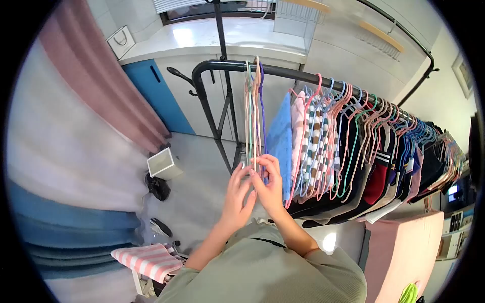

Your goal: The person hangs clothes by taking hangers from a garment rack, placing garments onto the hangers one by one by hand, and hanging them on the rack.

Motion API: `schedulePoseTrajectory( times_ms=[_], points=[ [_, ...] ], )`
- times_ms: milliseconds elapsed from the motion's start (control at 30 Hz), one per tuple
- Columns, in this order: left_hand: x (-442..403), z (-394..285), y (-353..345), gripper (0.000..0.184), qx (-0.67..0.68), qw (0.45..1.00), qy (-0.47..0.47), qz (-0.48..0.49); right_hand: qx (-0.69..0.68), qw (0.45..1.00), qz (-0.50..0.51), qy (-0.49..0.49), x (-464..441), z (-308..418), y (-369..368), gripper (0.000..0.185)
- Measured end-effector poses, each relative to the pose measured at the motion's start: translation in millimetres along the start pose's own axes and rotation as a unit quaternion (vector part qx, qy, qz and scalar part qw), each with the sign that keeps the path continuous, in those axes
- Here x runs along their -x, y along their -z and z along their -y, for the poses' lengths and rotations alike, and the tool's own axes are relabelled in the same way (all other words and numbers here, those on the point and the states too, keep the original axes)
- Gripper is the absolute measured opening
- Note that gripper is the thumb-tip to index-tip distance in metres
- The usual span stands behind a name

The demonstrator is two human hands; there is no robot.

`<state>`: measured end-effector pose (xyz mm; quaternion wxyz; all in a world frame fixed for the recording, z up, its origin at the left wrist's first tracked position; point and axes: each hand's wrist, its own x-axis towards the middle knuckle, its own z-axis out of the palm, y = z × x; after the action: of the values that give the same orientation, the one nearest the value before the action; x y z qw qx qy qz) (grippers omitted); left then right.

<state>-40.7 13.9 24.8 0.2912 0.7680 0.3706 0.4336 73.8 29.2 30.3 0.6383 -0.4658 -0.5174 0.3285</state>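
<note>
so my left hand [236, 198] is loosely open with its fingers apart, and my right hand [269, 183] is curled at the bottom of the bare hangers [256, 108], can't tell if it's actually pinching one. they hang from the black rail [288, 71] right above my fingertips, just left of the blue cloth [280, 141].

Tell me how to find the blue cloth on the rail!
Find the big black clothes rail; at its curved end hangs a bunch of bare hangers. Just past them, the blue cloth is the first cloth along. It's light blue, unlike the pink cloth beside it.
</note>
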Motion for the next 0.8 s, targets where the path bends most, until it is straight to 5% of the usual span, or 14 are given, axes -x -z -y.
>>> schedulePoseTrajectory(
  times_ms=[167, 467, 800],
  points=[
    [10, -21, -7, 0.035, 0.021, 0.999, 0.024, 0.030, 0.003, 0.999, 0.031, 0.005, 0, 9, 9, 0.030],
    [21, -45, -33, 0.020, 0.140, 0.981, 0.101, -0.091, -0.049, 0.994, 0.099, 0.026, -4, 17, 17, 0.038],
    [84, -33, -41, 0.035, 0.266, 0.942, 0.111, -0.173, -0.106, 0.958, 0.267, -0.024, 19, 20, 23, 0.056]
  ],
)
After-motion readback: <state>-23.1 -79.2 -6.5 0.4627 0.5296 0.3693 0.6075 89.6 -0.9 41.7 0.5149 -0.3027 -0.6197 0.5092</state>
